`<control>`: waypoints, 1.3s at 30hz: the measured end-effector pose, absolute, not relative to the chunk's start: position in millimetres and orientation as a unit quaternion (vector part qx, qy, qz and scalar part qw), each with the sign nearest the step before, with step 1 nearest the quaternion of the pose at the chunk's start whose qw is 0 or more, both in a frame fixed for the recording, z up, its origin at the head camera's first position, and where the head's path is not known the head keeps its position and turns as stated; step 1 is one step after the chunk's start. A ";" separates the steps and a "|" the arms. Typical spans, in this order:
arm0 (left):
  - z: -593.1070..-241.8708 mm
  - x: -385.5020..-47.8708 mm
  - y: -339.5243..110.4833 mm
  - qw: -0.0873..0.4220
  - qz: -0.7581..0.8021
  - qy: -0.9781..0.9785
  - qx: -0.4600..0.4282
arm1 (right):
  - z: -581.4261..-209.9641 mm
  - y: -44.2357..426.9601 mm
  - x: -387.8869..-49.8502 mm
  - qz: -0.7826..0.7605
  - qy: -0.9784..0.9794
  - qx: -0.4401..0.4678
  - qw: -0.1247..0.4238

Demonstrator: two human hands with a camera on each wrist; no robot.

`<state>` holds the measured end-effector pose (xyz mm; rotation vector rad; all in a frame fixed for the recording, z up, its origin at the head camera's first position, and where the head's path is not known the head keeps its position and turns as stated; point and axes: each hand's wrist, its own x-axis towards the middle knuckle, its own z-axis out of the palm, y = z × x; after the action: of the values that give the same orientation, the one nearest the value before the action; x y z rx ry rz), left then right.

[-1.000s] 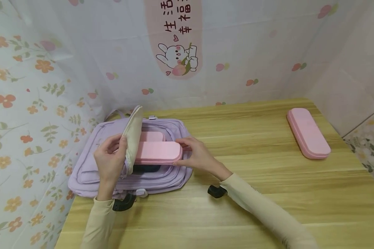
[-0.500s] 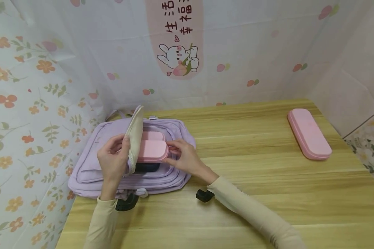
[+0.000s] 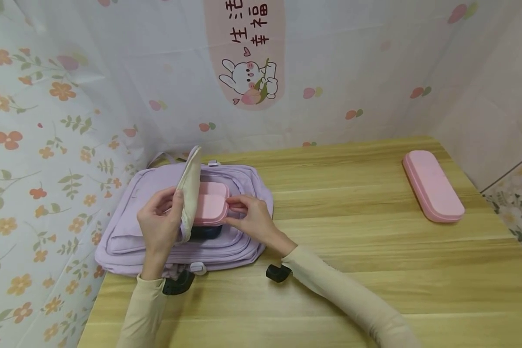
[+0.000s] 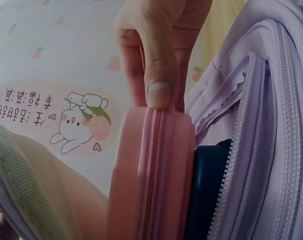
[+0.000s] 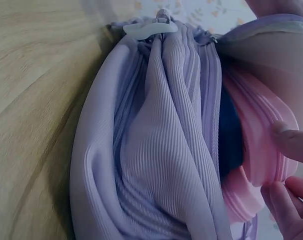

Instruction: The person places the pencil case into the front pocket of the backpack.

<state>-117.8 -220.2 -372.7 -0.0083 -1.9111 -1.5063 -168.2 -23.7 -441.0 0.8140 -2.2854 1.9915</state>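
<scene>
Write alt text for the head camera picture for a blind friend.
A person's right hand grips the end of a pink case partly inside a lilac backpack, while the left hand holds up its flap. A second pink case and something dark show close by; a third pink case lies apart on the wooden table.

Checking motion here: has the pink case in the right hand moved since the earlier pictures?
Yes: the case has slid left, farther under the flap, judged against the near buckle in the head view.
</scene>
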 end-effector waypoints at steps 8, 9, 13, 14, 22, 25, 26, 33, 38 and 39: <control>-373.5 -119.3 -215.9 0.351 -0.589 -0.728 -0.005 | -443.4 -20.1 -169.9 0.634 -0.729 0.259 -0.008; -373.8 -119.4 -215.6 0.352 -0.590 -0.727 -0.006 | -444.0 -18.3 -170.3 0.634 -0.727 0.264 -0.008; -375.5 -120.1 -215.4 0.353 -0.594 -0.723 -0.011 | -446.1 -8.9 -172.1 0.624 -0.729 0.281 -0.008; -376.0 -120.4 -215.6 0.353 -0.594 -0.723 -0.012 | -446.0 -6.0 -172.3 0.622 -0.731 0.282 -0.011; -378.8 -117.9 -220.4 0.349 -0.583 -0.734 0.003 | -442.1 21.1 -174.7 0.589 -0.757 0.284 -0.008; -379.8 -116.5 -222.1 0.342 -0.581 -0.738 0.011 | -441.2 33.4 -175.1 0.571 -0.771 0.280 0.014; -380.0 -115.9 -222.5 0.340 -0.580 -0.740 0.012 | -441.1 37.7 -175.1 0.565 -0.777 0.277 0.022; -381.1 -113.7 -224.5 0.337 -0.577 -0.744 0.009 | -442.0 71.6 -176.2 0.521 -0.816 0.244 0.062; -381.6 -112.2 -224.4 0.335 -0.576 -0.745 0.013 | -444.5 98.1 -177.6 0.501 -0.831 0.228 0.082; -381.7 -111.9 -224.2 0.334 -0.576 -0.746 0.014 | -444.6 103.3 -177.9 0.498 -0.832 0.226 0.087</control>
<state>-111.9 -224.2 -381.7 0.0378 -1.9457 -1.5041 -177.9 103.3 -444.6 0.6742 -2.4785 1.4839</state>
